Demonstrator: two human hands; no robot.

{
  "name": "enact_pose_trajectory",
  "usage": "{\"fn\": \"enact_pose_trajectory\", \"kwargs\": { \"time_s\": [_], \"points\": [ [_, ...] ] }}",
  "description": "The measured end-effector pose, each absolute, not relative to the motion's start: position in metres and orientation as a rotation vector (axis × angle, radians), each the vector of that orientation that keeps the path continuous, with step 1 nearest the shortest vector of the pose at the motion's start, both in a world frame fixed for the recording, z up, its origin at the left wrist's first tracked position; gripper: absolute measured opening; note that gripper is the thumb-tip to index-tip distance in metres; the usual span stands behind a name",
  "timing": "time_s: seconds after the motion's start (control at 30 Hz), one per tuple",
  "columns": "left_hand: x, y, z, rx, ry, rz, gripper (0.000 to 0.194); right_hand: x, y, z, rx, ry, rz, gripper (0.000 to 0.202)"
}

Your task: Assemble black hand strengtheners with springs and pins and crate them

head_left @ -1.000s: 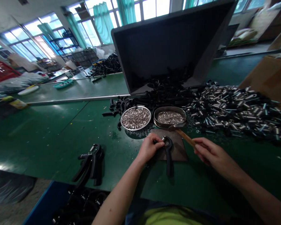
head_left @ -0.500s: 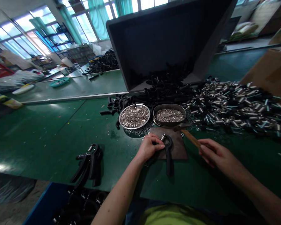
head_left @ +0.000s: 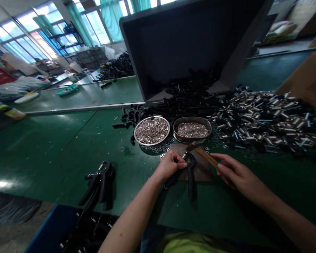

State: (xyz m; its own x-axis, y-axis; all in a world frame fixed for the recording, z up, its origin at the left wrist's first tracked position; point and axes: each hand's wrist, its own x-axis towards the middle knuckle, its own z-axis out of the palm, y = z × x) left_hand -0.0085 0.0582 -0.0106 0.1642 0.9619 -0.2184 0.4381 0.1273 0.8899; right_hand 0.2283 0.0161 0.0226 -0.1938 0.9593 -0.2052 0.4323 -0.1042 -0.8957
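The left hand (head_left: 171,165) is curling almost closed, its thumb and fingertips pinching one side of a black plastic hand grip (head_left: 191,181) beside its silver coil spring (head_left: 184,155). The right hand (head_left: 231,171) is wrapping its fingers around the wooden handle of a hammer (head_left: 207,157), whose dark metal head is sitting at the grip's top end; whether they are touching, I cannot tell. The grip is lying between the hands, partly over a flat brown square plate (head_left: 204,173). Just beyond the left hand, silver washers (head_left: 156,149) are scattering around a round silver dish (head_left: 152,144) that is holding shiny metal pins. Ahead, between both hands, an oval metal tin (head_left: 193,140) is holding small metal pieces. Beyond the right hand, silver-and-black parts (head_left: 274,123) are heaping up. Left of the left hand, more black spring grips (head_left: 102,182) are resting on the green tabletop (head_left: 52,151). Farthest ahead, a large grey bin (head_left: 200,42) is leaning over black handles.
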Motion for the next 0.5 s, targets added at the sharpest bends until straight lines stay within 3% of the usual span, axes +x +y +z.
{"fn": "enact_pose_trajectory", "kwargs": {
  "time_s": [0.17, 0.5],
  "points": [
    [-0.008, 0.057, -0.010, 1.483, 1.451, 0.700, 0.010, 0.226, 0.009, 0.047, -1.523, -1.714, 1.022, 0.046],
    [-0.006, 0.056, -0.013, 1.428, 1.494, 0.709, 0.024, 0.222, 0.016, 0.033, -1.554, -2.100, 0.676, 0.043]
  ]
}}
